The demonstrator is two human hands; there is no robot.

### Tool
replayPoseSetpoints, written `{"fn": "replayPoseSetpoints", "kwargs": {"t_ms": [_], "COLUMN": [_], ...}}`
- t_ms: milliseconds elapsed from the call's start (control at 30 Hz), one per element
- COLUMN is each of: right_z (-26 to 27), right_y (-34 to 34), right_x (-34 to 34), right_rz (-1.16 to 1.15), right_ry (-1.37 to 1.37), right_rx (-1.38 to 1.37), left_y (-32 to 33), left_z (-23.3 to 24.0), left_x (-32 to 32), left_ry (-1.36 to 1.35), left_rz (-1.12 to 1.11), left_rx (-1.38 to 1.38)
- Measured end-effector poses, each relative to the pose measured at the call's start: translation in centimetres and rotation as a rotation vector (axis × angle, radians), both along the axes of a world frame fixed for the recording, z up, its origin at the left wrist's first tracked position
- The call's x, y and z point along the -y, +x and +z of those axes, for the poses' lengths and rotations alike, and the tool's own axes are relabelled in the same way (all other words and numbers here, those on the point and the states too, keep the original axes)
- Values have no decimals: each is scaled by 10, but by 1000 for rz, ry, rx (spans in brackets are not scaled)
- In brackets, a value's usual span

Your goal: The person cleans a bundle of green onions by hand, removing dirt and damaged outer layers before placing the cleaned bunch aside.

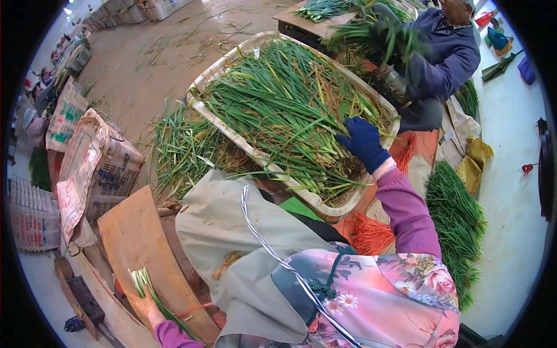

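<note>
A large white plastic tub (243,145) in front of me is heaped with long green-leaved stalks (278,100), which look like Chinese chives or garlic greens, mixed with dry brown leaves. My right hand (363,141), in a dark blue glove, lies on the stalks near the tub's right rim; whether its fingers grip any is unclear. At lower left my bare left hand (145,302) holds a small bunch of stalks (140,280) over a wooden board (143,239), white ends pointing away from me. A grey cloth (226,217) covers my lap.
A co-worker (448,61) sits at upper right, handling green stalks. Loose leaves (182,152) lie on the floor left of the tub. Green bundles (454,226) line the right wall, near orange strings (370,235). Plastic crates (113,174) stand at left.
</note>
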State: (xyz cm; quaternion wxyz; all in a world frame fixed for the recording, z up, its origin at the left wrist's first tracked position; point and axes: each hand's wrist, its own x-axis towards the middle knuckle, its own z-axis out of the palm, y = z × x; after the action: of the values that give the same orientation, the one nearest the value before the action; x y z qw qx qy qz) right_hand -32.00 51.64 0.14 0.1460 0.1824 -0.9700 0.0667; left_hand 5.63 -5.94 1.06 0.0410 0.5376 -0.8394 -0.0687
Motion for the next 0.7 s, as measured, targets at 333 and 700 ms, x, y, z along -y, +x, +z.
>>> {"fn": "replayPoseSetpoints", "kwargs": {"t_ms": [333, 700], "right_z": [-17, 0], "right_y": [-41, 13], "right_x": [-14, -23], "right_rz": [8, -109], "right_ry": [-36, -313], "right_rx": [319, 229], "left_y": [-218, -308], "left_z": [7, -43], "left_x": [-141, -338], "left_ry": [560, 1151], "left_rz": [-566, -1051], "left_rx": [-940, -391]}}
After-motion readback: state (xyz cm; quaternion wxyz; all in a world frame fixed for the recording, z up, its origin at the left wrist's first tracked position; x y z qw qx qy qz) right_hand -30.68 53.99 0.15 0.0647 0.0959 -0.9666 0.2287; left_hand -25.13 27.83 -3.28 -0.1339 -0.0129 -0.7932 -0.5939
